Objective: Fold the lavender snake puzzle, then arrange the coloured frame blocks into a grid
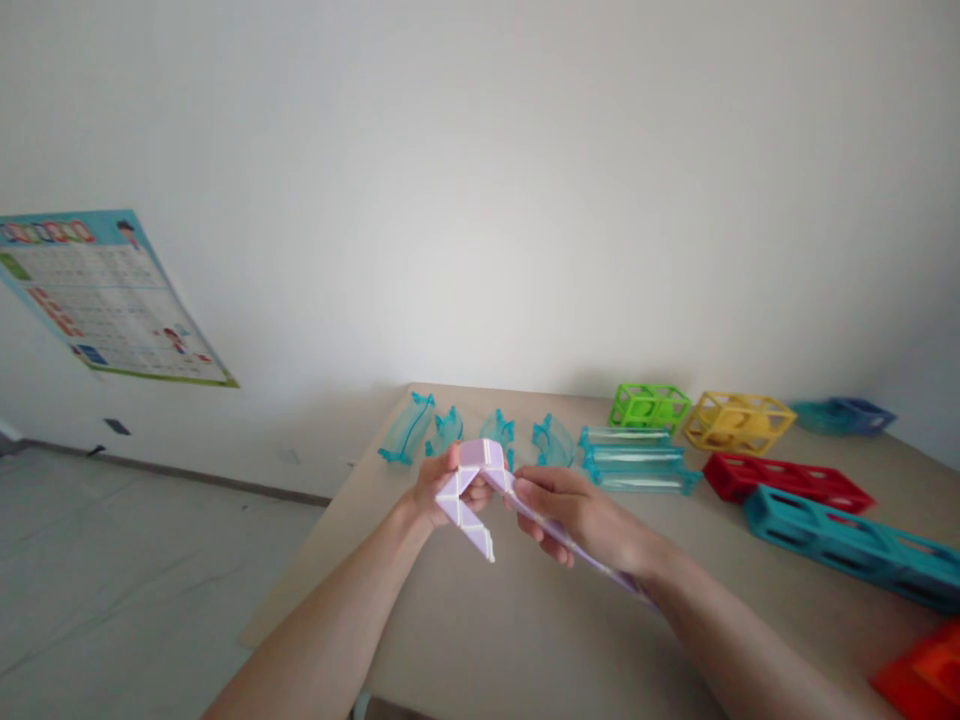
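A lilac and white snake puzzle (481,455) is held up above the table, between my two hands. Its left end is bent into a hook, with the tip angled down toward me. My left hand (435,488) is closed round the bent part, its fingers partly hidden behind the segments. My right hand (559,510) grips the long straight section, thumb on top and fingers curled below. That straight section runs down to the right, passing by my right wrist.
On the table (465,640), clear teal curved pieces (409,428) and straight tube pieces (637,465) stand at the back. Green (649,407) and yellow frame blocks (739,422), a red block (787,482), a teal block (855,545) and an orange piece (922,675) lie rightward.
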### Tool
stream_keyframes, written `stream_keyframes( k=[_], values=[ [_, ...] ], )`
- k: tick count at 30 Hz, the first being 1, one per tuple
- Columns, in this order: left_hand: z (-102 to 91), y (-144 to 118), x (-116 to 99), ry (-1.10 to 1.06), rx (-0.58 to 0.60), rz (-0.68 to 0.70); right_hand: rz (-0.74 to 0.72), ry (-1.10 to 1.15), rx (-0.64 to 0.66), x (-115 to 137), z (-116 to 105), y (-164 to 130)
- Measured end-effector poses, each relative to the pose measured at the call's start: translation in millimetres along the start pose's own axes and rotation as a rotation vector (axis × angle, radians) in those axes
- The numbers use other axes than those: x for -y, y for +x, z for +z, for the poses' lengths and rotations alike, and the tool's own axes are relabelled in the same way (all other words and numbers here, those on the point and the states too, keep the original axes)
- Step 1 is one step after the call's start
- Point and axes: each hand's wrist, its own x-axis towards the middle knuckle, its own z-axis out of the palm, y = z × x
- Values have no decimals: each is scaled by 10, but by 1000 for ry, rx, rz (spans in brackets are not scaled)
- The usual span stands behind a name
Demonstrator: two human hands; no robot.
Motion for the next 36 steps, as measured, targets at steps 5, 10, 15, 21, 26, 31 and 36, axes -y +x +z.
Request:
stream_keyframes(
  k=[5,10,15,21,26,31,36],
  values=[
    [-27,13,6,39,-6,4,45,21,5,13,11,-31],
    [-28,6,30,93,-25,54,100,29,22,41,39,-64],
    [-31,6,28,193,-39,65,150,22,19,83,36,-99],
    [-6,23,24,289,-55,53,238,69,49,108,-10,-133],
    [49,-8,19,387,-51,55,297,53,62,91,-39,-143],
    [74,-35,1,502,-57,47,376,-51,82,13,-66,-85],
    [36,30,22,573,-160,87,313,-222,-167,-99,-103,46]
  ],
)
